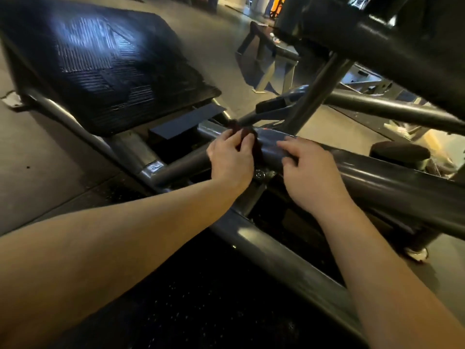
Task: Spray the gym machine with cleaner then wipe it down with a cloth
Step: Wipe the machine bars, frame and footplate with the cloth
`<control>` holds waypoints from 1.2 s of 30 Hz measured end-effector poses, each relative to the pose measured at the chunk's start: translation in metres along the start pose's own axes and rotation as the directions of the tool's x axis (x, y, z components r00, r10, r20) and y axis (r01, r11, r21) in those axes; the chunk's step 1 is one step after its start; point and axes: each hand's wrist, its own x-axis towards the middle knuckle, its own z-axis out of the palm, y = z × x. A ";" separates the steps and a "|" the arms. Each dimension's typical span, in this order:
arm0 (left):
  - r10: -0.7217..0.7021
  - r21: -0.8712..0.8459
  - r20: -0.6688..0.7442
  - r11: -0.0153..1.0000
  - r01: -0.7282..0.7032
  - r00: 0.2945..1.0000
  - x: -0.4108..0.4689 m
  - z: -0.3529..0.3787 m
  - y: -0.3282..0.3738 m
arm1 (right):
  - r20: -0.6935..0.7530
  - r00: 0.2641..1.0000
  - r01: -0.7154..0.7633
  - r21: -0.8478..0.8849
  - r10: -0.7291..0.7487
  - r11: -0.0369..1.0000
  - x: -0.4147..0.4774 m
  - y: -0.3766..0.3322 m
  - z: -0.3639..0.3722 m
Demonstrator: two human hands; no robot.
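**Position.** The cloth (251, 141), dark and bunched, lies on top of the frame tube (377, 172) of the gym machine, at the junction where the slanted strut (314, 96) comes down. The left grip (231, 159) pinches the cloth between thumb and fingers. The right grip (310, 170) rests on the same tube just beside it, fingers bent, grasping nothing. No cleaner bottle is in view, and it cannot be told whether the tube is wet.

**Risks.**
- The cloth is held only by its bunched end. A stroke into the junction could snag it on the strut foot or on the bolt (261, 174) below the tube and pull it free.
- Knuckles could strike the strut.
- If the glossy tube has been sprayed, the leaning right grip could slide.
- With contact on the top only, the tube's underside is likely to be missed.

**Room.** There is an open run to the right along the tube, toward the padded roller (400, 152). To the left the run is short, ending at the welded corner (151, 170) below the near edge of the footplate (105, 71).
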 end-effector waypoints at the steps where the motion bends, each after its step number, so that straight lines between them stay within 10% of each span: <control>1: 0.025 0.042 0.036 0.999 -0.027 0.999 -0.008 0.007 0.008 | -0.034 0.999 0.000 0.037 0.001 0.999 -0.004 0.007 -0.007; 6: 0.093 0.171 0.155 0.978 -0.119 0.984 -0.044 0.037 0.032 | -0.098 0.994 -0.029 0.240 0.053 0.970 -0.018 0.039 -0.040; 11: 0.012 -0.065 0.278 0.998 0.006 0.960 -0.057 0.035 0.054 | -0.100 0.988 -0.050 0.527 0.120 0.848 -0.032 0.057 -0.049; 18: 0.070 -0.140 0.514 0.990 0.004 0.855 -0.054 0.026 0.100 | 0.229 0.971 -0.240 0.945 0.076 0.221 -0.034 0.039 -0.065; 25: 0.146 -0.165 0.538 0.984 -0.066 0.830 -0.020 0.003 0.111 | 0.093 0.910 -0.229 0.926 0.404 0.301 -0.019 0.040 -0.072; 29: 0.126 0.216 0.286 0.957 -0.192 0.950 0.011 -0.021 0.077 | -0.349 0.894 -0.014 0.607 0.282 0.795 -0.009 0.042 -0.085; 36: -0.004 0.465 0.367 0.867 -0.180 0.930 0.033 -0.043 0.015 | 0.064 0.997 -0.018 -0.263 0.035 0.965 0.024 0.036 -0.013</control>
